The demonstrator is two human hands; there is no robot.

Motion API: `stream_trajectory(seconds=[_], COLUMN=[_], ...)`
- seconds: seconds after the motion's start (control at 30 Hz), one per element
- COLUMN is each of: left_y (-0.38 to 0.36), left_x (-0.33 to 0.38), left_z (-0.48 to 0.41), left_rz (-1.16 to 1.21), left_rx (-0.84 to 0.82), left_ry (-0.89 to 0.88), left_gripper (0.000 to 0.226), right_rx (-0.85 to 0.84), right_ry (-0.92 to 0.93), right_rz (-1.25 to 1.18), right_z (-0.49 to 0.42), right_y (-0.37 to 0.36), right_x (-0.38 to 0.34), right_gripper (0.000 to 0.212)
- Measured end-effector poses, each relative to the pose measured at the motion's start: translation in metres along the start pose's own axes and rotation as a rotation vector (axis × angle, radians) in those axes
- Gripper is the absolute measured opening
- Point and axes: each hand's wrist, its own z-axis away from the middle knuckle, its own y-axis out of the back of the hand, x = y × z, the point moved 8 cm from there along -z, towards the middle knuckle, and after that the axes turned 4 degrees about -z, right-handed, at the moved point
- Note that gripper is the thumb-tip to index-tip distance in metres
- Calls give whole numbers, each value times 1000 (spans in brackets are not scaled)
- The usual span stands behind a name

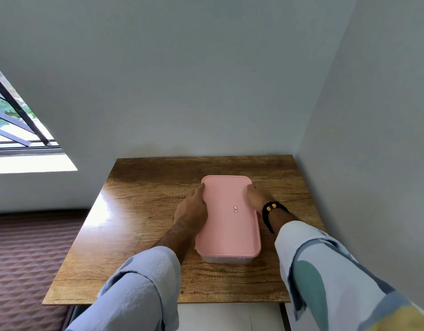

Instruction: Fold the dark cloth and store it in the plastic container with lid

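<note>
Two pale blue sleeves [134, 290] fill the bottom of the view, the right one patterned with teal and yellow patches and cut off by the frame's corner; from them bare forearms reach forward over a wooden table [139, 225] set into the corner of two grey walls; the table's near edge is partly covered by the sleeves.

The plastic container [226, 259] sits on the table a little right of centre, its pink lid [227, 225] seated on top; only a thin strip of the clear body shows below the lid's near edge, and the rest is masked by the lid; the dark cloth cannot be seen, and whether it lies inside cannot be told through that strip. The container's long axis runs away from the person toward the back wall, leaning slightly left at the far end; a small red-bordered sticker [235, 209] lies near the lid's middle, its print too small to read.

The left hand [191, 209] lies flat along the lid's left edge, fingers extended and together, palm against the side; the right hand [255, 197] curls over the right edge, its fingers mostly hidden behind the rim, a black beaded wristband [271, 209] at the wrist; both touch the lid, loosely spread rather than clenched.

A barred window [20, 120] is cut off at the left; a ribbed brown floor covering [22, 259] lies below it.
</note>
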Motion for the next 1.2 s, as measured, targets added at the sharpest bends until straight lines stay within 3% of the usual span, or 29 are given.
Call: stream_trajectory(seconds=[0.1,0.2,0.47,0.63,0.8,1.07,1.2], left_y=[5,14,14,-13,-31,-20,9], left_x=[1,9,4,-21,-30,-21,-8], left_z=[-8,-24,-58,-68,-73,-67,-48], left_rz=[-36,-63,69,485,784,528,373], left_rx=[31,94,75,-16,17,75,92], left_ry=[-18,-58,99,329,404,307,223], left_gripper=[52,36,40,45,34,39,42], right_rx=[121,238,153,166,165,190,110], right_ry=[36,152,202,206,199,197,171], right_rz=[111,54,-13,-50,-54,-16,78], right_z=[-3,-2,-10,-12,-12,-12,-2], right_y=[0,4,-1,-2,-4,-5,2], right_x=[0,2,4,4,6,6,-5], right_gripper=[53,40,29,28,29,30,43])
